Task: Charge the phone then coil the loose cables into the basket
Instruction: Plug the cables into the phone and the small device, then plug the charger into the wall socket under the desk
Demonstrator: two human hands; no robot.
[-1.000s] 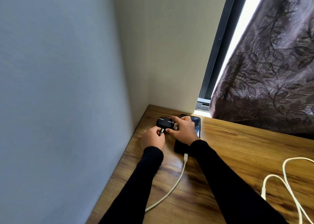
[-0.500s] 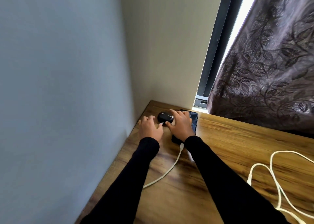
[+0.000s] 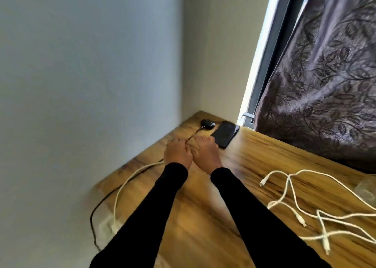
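Both hands sit together near the far left corner of the tabletop. Our left hand has its fingers curled, and a thin dark cable seems to run into them; we judge it pinched there, though blur keeps us from being sure. Our right hand lies just beside it, knuckles up, fingers bent down toward the wood; whether it grips anything we cannot tell.

Head view, only one to log. The dark cable leads up to a small black case in the corner. Phone lies flat, screen dark, just right of the case and touching the right hand's far edge. We cannot see a plug in it from here. A white cable curves along the left edge toward a blurred white block near the wall. Loose white cables lie tangled well to the right, plugs showing. No basket in frame. A patterned curtain hangs behind.

Handling, our judgement: cables light, limp and springy, so they will uncoil if let go. Best taken near a plug end and looped over the fingers. Phone is smooth, slippery and fragile; hold it by its long edges.
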